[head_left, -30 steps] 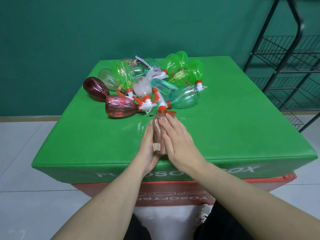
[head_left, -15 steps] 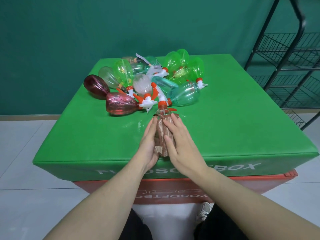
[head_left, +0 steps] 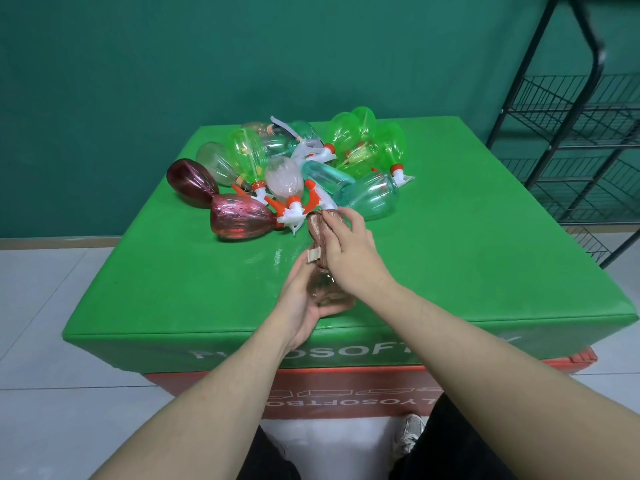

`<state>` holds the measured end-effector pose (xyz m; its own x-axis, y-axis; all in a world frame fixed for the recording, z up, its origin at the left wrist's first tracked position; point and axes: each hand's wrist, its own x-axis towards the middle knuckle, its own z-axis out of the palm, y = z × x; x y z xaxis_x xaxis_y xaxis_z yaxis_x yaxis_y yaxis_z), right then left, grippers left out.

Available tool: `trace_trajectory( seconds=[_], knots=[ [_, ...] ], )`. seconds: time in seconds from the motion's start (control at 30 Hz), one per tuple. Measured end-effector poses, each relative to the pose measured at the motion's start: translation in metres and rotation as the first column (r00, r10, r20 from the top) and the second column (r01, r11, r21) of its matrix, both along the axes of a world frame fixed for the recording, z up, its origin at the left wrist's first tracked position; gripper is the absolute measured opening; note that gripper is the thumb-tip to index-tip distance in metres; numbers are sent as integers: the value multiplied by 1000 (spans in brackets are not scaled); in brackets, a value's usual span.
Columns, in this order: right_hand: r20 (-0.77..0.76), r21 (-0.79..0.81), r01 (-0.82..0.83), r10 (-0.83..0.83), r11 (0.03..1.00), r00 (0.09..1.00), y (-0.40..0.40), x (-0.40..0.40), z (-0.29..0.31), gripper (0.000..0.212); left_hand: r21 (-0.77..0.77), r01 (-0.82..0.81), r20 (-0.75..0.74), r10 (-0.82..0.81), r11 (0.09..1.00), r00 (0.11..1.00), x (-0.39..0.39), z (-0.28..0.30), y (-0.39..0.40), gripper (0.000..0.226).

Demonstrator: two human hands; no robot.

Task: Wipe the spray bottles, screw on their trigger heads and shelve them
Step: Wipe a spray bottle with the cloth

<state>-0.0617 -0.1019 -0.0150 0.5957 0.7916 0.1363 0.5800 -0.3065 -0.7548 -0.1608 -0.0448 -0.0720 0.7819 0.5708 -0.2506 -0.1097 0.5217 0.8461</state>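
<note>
My left hand [head_left: 304,303] grips the clear bottle [head_left: 327,292] near the worktop's [head_left: 485,271] front edge; my right hand [head_left: 349,251] clamps the brown cloth [head_left: 317,230] around it.

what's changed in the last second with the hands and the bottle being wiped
The right hand has slid the brown cloth away from the person, up to the bottle's neck end, baring its clear body. The left hand still cradles the bottle's base. The pile of bottles behind is unchanged.

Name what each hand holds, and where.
Left hand grips the clear bottle by its base; right hand presses a brown cloth around its upper end.
</note>
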Motion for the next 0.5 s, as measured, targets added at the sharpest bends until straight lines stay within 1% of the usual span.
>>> trace_trajectory(
  seconds=[0.1,0.2,0.27,0.37,0.5],
  knots=[
    [-91,48,4,0,999,996,5,3,-4,45,-38,-19,19,20,999,1000,0,-2,1,76],
    [-96,70,-16,22,997,995,0,2,-10,44,-24,-20,16,20,1000,1000,1,-1,0,77],
    [-35,82,-35,38,996,999,-6,0,-15,44,-18,-30,20,30,999,999,1,-1,-2,76],
    [102,79,-65,57,995,993,-16,-4,-21,46,-22,-51,22,51,998,998,2,0,-2,73],
    [272,103,-102,70,989,960,-31,-12,-28,44,-63,-61,10,62,996,998,2,3,-4,49]
  ],
)
